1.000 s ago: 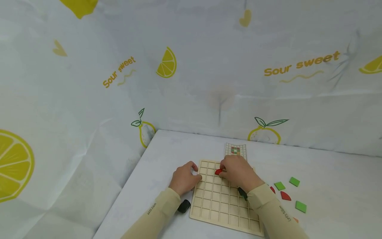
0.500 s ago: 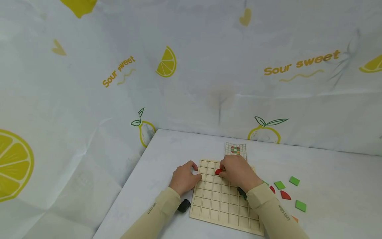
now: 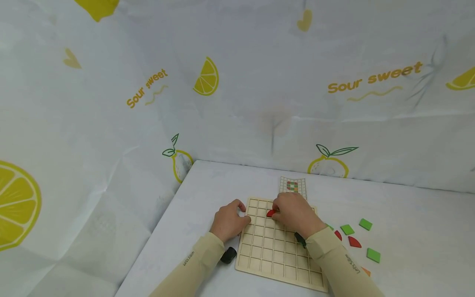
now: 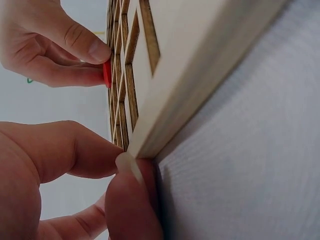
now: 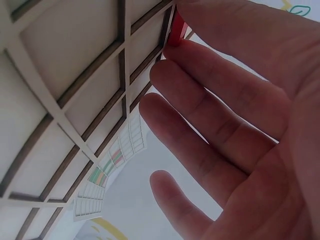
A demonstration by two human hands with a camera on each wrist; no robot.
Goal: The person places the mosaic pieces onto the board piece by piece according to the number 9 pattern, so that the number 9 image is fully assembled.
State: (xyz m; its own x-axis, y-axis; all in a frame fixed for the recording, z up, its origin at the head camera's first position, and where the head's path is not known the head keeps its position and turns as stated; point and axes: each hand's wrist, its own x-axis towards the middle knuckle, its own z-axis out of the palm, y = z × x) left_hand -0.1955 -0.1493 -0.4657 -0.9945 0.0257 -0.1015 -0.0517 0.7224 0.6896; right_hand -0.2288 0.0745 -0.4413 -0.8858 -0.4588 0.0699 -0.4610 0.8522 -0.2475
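Observation:
A wooden grid board lies on the table, its square cells edged by raised strips. At its left edge my left hand pinches the rim between thumb and a finger, seen close in the left wrist view on the board's edge. Over the board's upper part, my right hand holds a red quarter-round tile between thumb and index finger, down at a cell. The right wrist view shows this red tile against the grid, the other fingers spread apart. My right hand and forearm hide part of the board.
A pattern card with a coloured grid stands behind the board. Right of the board lie loose green tiles, red tiles and an orange one. Patterned white cloth rises behind and to the left.
The view shifts very slightly. Both hands stay in the same places, and the red tile remains at the same spot on the board.

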